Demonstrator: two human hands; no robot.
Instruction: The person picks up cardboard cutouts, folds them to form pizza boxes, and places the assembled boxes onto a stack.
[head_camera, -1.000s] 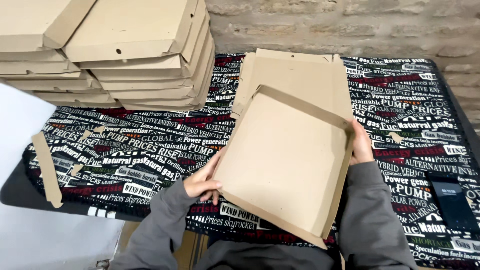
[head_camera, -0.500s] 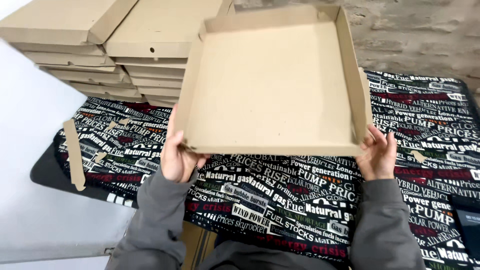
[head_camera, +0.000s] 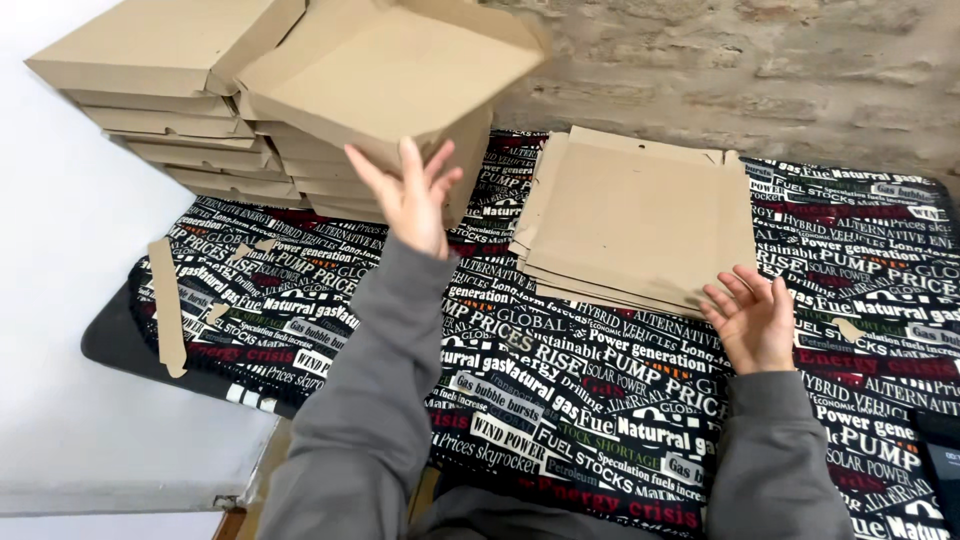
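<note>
A folded brown cardboard box (head_camera: 400, 70) hangs tilted over the top of a pile of folded boxes (head_camera: 330, 175) at the back left. My left hand (head_camera: 410, 195) is raised just under its near edge with the fingers spread. I cannot tell whether it still touches the box. My right hand (head_camera: 750, 320) is palm up and open, holding nothing. It lies beside the near right corner of a pile of flat cardboard blanks (head_camera: 640, 215) on the black printed tablecloth (head_camera: 560, 400).
A second pile of folded boxes (head_camera: 150, 110) stands at the far left. A long cardboard strip (head_camera: 168, 310) and small scraps (head_camera: 848, 328) lie on the cloth. A dark flat device (head_camera: 945, 470) sits at the right edge. A brick wall (head_camera: 750, 70) runs behind the table.
The folded box went from in front of me up and left onto the box pile. Both hands let go of it. My right hand dropped to the flat blanks.
</note>
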